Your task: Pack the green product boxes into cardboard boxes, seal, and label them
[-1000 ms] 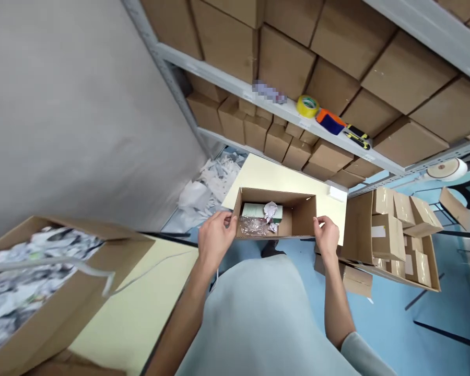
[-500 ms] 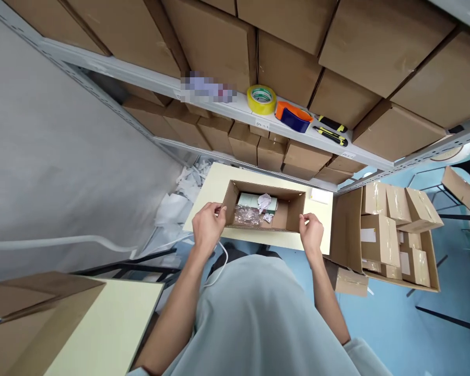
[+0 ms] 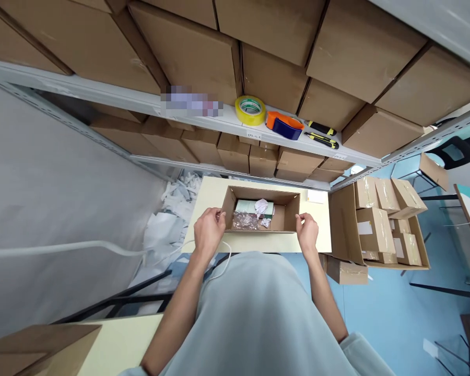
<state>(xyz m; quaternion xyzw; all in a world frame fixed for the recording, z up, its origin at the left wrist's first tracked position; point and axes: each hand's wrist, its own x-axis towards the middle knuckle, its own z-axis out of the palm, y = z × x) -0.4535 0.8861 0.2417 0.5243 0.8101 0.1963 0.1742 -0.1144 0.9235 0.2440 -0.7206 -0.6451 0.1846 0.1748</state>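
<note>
An open cardboard box [image 3: 285, 197] sits on the pale yellow table [image 3: 254, 242] in front of me. Inside lie a pale green item [image 3: 246, 206], clear bubble wrap [image 3: 245, 221] and crumpled white paper [image 3: 261, 207]. My left hand [image 3: 209, 228] pinches the box's left wall at its upper edge. On the opposite side, my right hand [image 3: 307, 231] grips the right wall between thumb and fingers. A small white stack, perhaps labels [image 3: 316, 196], lies to the right of the box.
Above the table a metal shelf [image 3: 223, 116] carries yellow tape [image 3: 250, 110], an orange and blue tape dispenser [image 3: 285, 125], utility knives [image 3: 321, 139] and cartons. A large carton [image 3: 342, 224] of taped boxes stands right. Scrap paper [image 3: 162, 230] is heaped left.
The view has shifted, with the shelf and its tools now further left and slightly lower. Both hands keep their hold on the box walls, and its contents look the same.
</note>
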